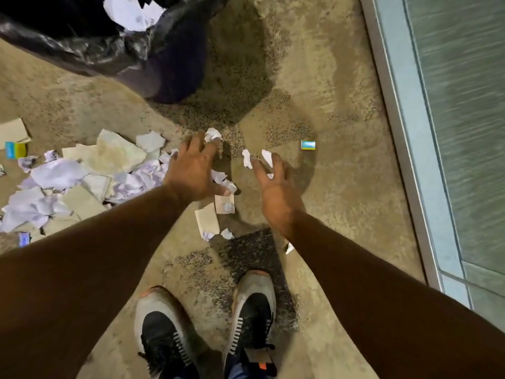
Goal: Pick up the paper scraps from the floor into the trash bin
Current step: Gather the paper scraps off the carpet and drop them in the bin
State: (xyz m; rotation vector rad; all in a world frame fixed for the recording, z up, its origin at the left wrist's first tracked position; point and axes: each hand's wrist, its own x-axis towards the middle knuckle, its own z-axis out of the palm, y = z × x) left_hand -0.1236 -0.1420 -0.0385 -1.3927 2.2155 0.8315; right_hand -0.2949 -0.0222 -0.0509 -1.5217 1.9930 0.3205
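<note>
White and tan paper scraps (90, 170) lie on speckled beige floor (314, 77). The bin liner (114, 53) is glossy black. Shoes (161, 329) are black and grey.

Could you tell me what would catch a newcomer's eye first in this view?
Two bare hands reach down at the centre: the left hand by a crumpled white scrap, the right hand over small white scraps. A large heap of torn paper sprawls to the left, and the trash bin with its black liner stands at top left.
</note>
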